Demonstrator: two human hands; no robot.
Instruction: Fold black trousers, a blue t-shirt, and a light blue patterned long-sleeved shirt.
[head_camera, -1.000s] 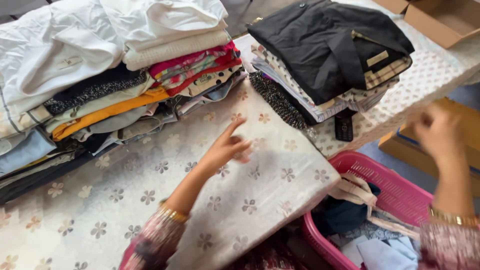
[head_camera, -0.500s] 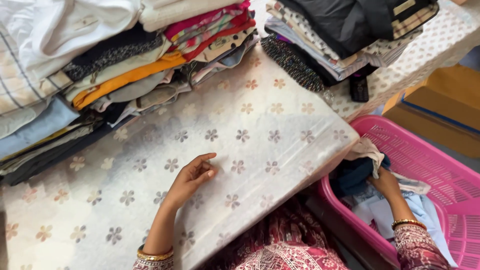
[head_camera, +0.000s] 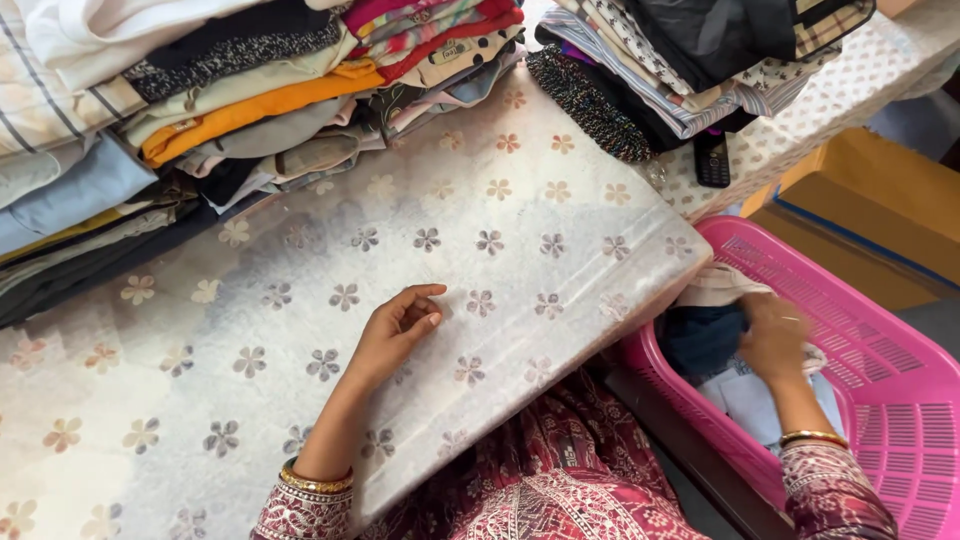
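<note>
Dark blue garment (head_camera: 700, 338) in the pink laundry basket (head_camera: 880, 350), near right, under the blurred right hand (head_camera: 775, 335); grip of its fingers impossible to tell. Left hand (head_camera: 395, 330) resting on the flower-patterned tabletop (head_camera: 500, 250), fingers loosely curled, holding nothing. Folded clothes stacks (head_camera: 250, 90) far behind; black phone (head_camera: 712, 158) at the tabletop edge.

I work in a home laundry area: stacks of folded clothes (head_camera: 250, 90) on a flower-patterned table (head_camera: 500, 250), pink laundry basket (head_camera: 880, 400) beside it.
</note>
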